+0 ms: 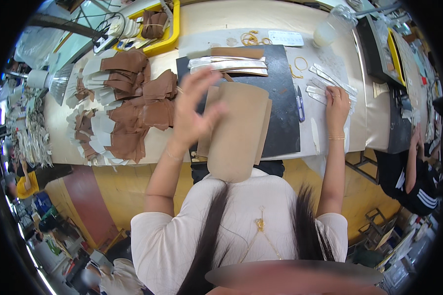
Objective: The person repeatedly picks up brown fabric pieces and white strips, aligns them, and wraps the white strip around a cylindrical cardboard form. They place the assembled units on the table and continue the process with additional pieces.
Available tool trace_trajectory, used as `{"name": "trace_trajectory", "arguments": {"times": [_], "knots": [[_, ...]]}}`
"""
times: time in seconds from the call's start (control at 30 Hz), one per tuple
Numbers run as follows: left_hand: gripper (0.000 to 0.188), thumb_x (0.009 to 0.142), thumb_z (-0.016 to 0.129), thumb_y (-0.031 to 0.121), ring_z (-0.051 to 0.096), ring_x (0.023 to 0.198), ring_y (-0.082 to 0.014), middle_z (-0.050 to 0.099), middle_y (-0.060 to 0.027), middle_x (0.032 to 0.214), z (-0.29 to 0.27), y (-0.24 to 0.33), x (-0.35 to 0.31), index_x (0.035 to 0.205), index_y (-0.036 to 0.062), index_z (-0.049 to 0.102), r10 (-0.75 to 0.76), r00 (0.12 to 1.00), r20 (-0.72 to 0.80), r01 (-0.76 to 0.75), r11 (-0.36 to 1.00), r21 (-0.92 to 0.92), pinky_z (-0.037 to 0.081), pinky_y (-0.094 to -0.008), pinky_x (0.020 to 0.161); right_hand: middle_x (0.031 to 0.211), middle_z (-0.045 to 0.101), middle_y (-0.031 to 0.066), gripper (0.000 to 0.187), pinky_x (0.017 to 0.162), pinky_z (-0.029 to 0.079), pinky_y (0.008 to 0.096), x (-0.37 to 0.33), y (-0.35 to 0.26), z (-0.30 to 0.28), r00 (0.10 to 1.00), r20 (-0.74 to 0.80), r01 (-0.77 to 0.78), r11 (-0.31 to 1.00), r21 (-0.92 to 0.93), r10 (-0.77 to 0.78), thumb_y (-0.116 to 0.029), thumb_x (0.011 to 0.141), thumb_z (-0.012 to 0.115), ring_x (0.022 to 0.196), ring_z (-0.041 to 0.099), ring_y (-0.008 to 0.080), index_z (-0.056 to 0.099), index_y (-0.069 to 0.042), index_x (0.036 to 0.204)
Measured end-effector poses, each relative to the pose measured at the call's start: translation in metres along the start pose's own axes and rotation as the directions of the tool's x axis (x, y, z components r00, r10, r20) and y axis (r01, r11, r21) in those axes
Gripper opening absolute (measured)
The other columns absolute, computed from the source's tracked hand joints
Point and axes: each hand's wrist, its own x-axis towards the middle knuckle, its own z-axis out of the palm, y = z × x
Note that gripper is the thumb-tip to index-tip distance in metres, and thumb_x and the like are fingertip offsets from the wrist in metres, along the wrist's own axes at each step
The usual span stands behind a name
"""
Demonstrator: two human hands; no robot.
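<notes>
My left hand (pixel 198 110) is raised beside the tan panels, somewhat blurred, its thumb and fingers apart with nothing seen in them. A large tan panel with rounded corners (pixel 237 130) lies over other tan pieces and overhangs the table's front edge. Beyond it, white-faced and brown strips (pixel 226 65) are stacked on a black board (pixel 285 128). On the right, my right hand (pixel 338 104) has its fingers bent down together on a small pile of white strips (pixel 317 93); its fingertips pinch at a strip there. Thread snips with purple handles (pixel 300 105) lie between the panels and this hand.
Piles of brown and white cut pieces (pixel 128 118) cover the left of the table. A yellow crate (pixel 170 37) stands behind them. Yellow rubber bands (pixel 251 38) and a clear plastic cup (pixel 332 27) are at the back. Another person (pixel 413 172) sits at the right.
</notes>
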Motion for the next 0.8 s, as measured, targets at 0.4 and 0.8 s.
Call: {"name": "trace_trajectory", "arguments": {"times": [0.4, 0.8], "knots": [[0.050, 0.073, 0.068, 0.017, 0.020, 0.138, -0.0370, 0.034, -0.0185, 0.144, 0.042, 0.028, -0.029, 0.121, 0.0086, 0.058, 0.024, 0.999, 0.044, -0.016, 0.986, -0.169, 0.016, -0.0485, 0.111, 0.084, 0.061, 0.0082, 0.008, 0.084, 0.038, 0.0392, 0.002, 0.011, -0.011, 0.978, 0.208, -0.011, 0.998, -0.057, 0.023, -0.005, 0.086, 0.055, 0.084, 0.058, 0.0257, 0.054, -0.005, 0.093], [0.032, 0.084, 0.063, 0.004, 0.052, 0.109, -0.0194, 0.054, -0.0110, 0.121, -0.125, -0.033, -0.065, 0.115, 0.0032, 0.057, 0.166, 0.753, -0.637, 0.153, 0.897, 0.414, 0.043, -0.0305, 0.091, 0.068, 0.049, 0.0044, 0.009, 0.039, 0.036, 0.0258, 0.015, 0.043, -0.021, 0.825, 0.523, -0.421, 0.851, 0.314, 0.215, -0.018, 0.096, 0.046, 0.050, 0.053, 0.0142, 0.043, -0.010, 0.101]]}}
